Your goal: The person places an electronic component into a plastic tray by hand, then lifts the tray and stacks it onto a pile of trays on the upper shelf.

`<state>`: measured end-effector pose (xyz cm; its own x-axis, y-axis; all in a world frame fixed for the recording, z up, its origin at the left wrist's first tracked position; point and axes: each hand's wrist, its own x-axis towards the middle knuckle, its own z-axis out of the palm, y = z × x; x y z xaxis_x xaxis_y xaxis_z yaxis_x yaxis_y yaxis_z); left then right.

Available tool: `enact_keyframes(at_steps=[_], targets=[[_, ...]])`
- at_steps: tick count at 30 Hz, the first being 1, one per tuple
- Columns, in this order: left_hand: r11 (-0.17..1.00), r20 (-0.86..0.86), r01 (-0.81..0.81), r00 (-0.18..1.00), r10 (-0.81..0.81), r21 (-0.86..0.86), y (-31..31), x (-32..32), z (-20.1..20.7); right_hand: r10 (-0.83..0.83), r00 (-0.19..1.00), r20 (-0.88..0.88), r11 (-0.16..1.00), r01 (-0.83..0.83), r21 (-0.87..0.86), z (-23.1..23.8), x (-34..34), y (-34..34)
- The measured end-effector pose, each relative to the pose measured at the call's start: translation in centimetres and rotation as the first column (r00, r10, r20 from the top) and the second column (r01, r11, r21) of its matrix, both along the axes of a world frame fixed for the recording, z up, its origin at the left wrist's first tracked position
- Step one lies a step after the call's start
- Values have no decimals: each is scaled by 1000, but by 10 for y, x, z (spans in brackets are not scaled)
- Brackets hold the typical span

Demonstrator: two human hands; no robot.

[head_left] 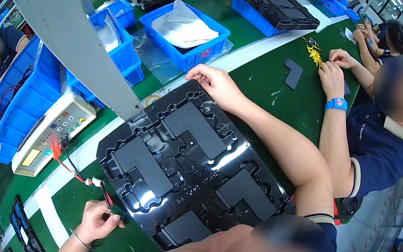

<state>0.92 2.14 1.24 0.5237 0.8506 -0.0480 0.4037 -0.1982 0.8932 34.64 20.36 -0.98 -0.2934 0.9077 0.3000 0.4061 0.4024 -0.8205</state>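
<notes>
My left hand (95, 222), at the lower left, is closed in a pinch on a small green circuit board (116, 211), mostly hidden by the fingers. Red and black wires (80, 177) run from it to a beige test meter (54, 133) with a lit yellow-green display. A shiny black moulded plastic tray (193, 179) lies in front of me, holding several dark grey L-shaped flat pieces (201, 128) in its recesses. Across the tray's far corner, my right hand (220, 87) has its fingers bent over the edge, gripping it.
A grey metal post (70, 28) rises beside the tray's far left side. Blue bins (185, 61) stand beyond, one with white bags. Stacked black trays (269, 3) are at the back. At right a co-worker's hands (333, 75) are near yellow strips (314, 54) and a loose L-shaped piece (292, 74).
</notes>
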Motion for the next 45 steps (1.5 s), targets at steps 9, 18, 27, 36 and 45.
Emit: enact_keyframes(at_steps=[9,18,27,36,45], targets=[[999,33,5,999,-6,39,0,-2,-6,10,998,-57,1000,-10,5,-4,0,2],[999,-3,18,1000,-18,42,0,-2,-3,22,997,-71,1000,-23,-14,-4,1,3],[1000,12,-7,1000,7,4,-1,-1,-2,5,999,-47,1000,-5,-10,-3,1,2],[1000,5,11,1000,-11,25,0,-1,-1,-11,997,-79,1000,13,16,-7,1,2],[1000,18,-8,1000,9,-8,1,2,1,-23,997,-76,998,27,61,-10,1,4]])
